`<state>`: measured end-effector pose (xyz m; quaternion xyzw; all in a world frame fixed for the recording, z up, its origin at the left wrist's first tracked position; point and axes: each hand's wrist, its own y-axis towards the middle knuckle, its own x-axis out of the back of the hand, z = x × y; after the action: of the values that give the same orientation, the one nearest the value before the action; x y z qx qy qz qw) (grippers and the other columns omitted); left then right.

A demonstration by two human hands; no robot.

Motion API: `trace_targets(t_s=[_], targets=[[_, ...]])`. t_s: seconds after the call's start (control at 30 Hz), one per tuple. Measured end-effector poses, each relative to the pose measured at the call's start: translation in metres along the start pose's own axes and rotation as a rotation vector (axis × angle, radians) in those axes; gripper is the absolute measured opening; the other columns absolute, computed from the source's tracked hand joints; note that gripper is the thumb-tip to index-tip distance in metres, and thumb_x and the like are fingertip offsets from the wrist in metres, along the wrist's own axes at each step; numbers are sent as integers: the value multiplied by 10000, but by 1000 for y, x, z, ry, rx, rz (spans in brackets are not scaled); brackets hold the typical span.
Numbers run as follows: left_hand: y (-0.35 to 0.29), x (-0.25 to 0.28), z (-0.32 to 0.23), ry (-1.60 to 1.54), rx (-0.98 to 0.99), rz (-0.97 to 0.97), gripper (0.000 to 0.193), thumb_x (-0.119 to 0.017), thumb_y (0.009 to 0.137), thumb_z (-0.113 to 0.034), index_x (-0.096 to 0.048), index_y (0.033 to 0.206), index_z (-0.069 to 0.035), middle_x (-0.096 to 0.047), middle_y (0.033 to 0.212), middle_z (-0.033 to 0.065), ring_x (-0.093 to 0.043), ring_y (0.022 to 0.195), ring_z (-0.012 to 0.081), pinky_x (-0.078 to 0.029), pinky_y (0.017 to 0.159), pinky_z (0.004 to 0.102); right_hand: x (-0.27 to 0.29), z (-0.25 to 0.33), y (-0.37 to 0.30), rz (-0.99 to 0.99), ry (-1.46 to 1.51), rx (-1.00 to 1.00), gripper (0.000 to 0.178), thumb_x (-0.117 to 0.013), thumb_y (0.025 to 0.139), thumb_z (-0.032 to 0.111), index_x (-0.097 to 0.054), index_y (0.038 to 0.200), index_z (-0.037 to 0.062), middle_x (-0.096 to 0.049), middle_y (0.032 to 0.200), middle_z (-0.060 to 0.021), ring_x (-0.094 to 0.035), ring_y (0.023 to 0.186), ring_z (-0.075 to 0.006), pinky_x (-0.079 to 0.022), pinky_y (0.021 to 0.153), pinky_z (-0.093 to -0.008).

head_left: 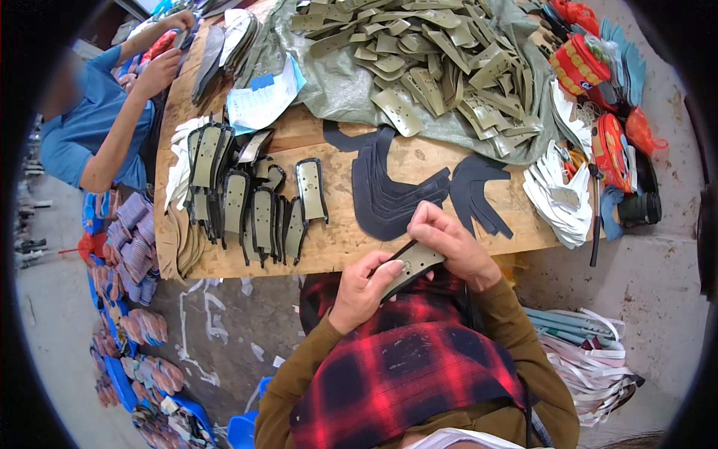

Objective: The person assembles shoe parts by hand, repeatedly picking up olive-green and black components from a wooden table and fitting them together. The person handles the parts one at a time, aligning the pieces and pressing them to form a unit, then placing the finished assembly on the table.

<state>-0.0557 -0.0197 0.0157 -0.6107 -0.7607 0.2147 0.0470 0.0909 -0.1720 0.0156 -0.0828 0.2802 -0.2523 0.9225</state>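
Both my hands hold one olive curved plate (416,260) with small holes and a black edging, just off the table's front edge. My left hand (364,290) grips its lower left end, the thumb lying on its face. At the upper right end, my right hand (452,245) has its fingers pinched on the rim. Similar black-edged plates (263,217) stand and lean in a cluster to the left. Beyond my hands lies a stack of black curved sheet pieces (389,196), with more black pieces (476,193) to its right.
A heap of bare olive plates (441,63) covers a green plastic sheet (329,93) at the back of the wooden table (318,251). White pieces (557,198) and red bags (580,63) lie right. A co-worker (97,127) works at far left, near piled shoe parts (134,239).
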Motion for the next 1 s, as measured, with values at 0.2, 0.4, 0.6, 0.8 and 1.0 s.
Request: trace_targets(t_s=[0.2, 0.4, 0.6, 0.8, 1.0], targets=[[9, -18, 9, 202, -322, -119, 202, -568, 986, -197, -614, 1032, -5, -625, 758, -1, -542, 604, 40, -441, 532, 205, -7, -17, 16, -273, -186, 350, 289, -453, 1031, 287, -586, 913, 60, -467, 804, 19, -438, 762, -74, -352, 712, -217], [26, -23, 23, 139, -340, -228, 196, -574, 980, -184, -628, 1011, 2, -629, 772, 40, -558, 698, 85, -458, 623, 267, -42, -43, 30, -618, -84, 449, 460, -317, 1052, 439, -515, 1103, 27, -548, 849, -55, -531, 787, -117, -441, 750, -268], [34, -17, 16, -241, -167, -128, 287, -501, 1025, -303, -618, 992, -43, -551, 715, -32, -474, 584, 46, -389, 522, 221, -56, -52, 26, -354, 19, 490, 689, -337, 1020, 533, -260, 1441, -8, -529, 1244, -121, -555, 1043, -176, -405, 987, -321], [37, 4, 35, -990, 256, 555, 522, -326, 1032, -517, -575, 912, -73, -496, 611, -8, -416, 455, 91, -302, 444, 215, -8, -36, 21, -242, -43, 482, 268, -527, 1012, 302, -537, 1131, 63, -541, 975, 12, -502, 881, -72, -422, 800, -233], [16, 8, 0, -640, 362, 307, 777, -216, 989, -633, -511, 1272, 28, -617, 895, 108, -603, 715, 194, -489, 571, 260, -18, -17, 13, -277, -170, 316, 163, -562, 996, 237, -531, 987, 77, -448, 845, 57, -414, 742, -26, -370, 648, -188]])
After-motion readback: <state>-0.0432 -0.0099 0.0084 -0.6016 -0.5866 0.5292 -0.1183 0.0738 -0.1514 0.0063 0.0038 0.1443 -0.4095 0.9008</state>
